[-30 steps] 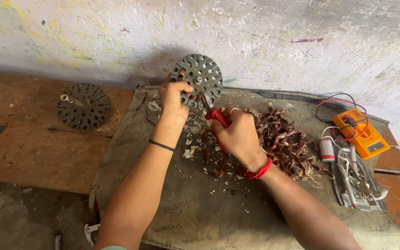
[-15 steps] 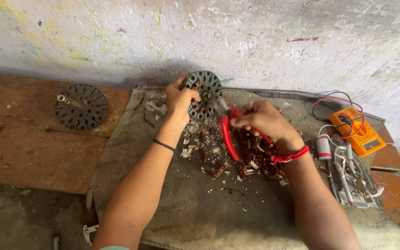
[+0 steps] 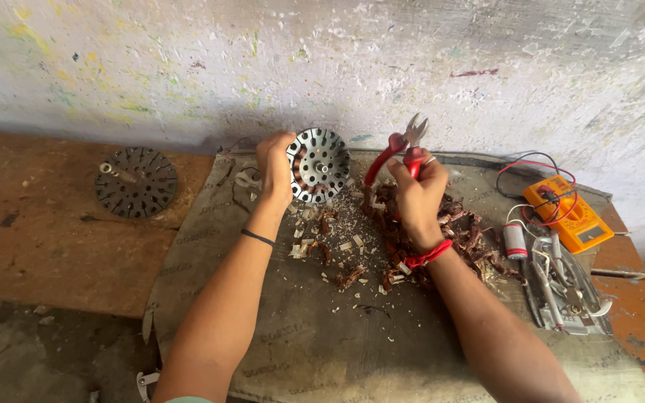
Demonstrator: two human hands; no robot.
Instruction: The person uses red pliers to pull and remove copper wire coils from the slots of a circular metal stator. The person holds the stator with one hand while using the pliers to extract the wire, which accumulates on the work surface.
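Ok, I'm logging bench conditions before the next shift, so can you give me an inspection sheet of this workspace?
Surface: grey mat over a worn wooden bench, littered with chips.
Job's things: round slotted motor stator held on edge; red-handled cutting pliers, jaws up.
Clutter: pile of cut copper winding, second stator disc lying flat, metal tools, small capacitor.
Hands: left hand grips the stator's rim; right hand grips the pliers.
Cables: red and black leads at an orange multimeter.
Surroundings: stained plaster wall.
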